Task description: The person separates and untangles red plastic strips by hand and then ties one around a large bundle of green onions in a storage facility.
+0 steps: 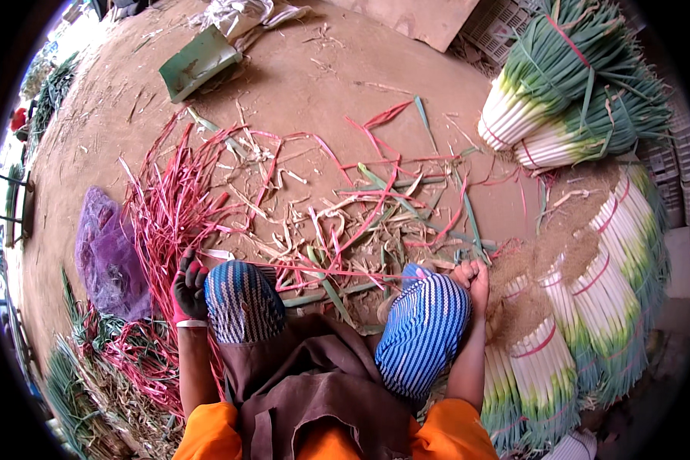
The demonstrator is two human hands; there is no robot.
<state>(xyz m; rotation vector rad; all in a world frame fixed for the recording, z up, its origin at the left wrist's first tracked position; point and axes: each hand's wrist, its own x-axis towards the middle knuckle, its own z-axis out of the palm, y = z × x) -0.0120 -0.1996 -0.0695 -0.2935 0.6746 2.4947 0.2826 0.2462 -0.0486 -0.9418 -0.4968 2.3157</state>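
Observation:
A thin pink plastic strip (337,271) runs nearly taut across the front of my knees, from one hand to the other. My left hand (190,285), in a red and black glove, is closed on its left end, beside the big heap of pink strips (172,203). At the other end, my bare right hand (471,277) is closed with fingers pressed together on the strip, just past my right knee in blue and white striped cloth (425,330). Right of that hand lie several tied bundles of leeks (544,360), white ends toward the middle.
Two large leek bundles (548,92) are stacked at the far right. A purple mesh bag (109,253) lies left of the strips. Dry leaves and loose strips (360,222) litter the ground ahead. A green box piece (199,65) lies farther off.

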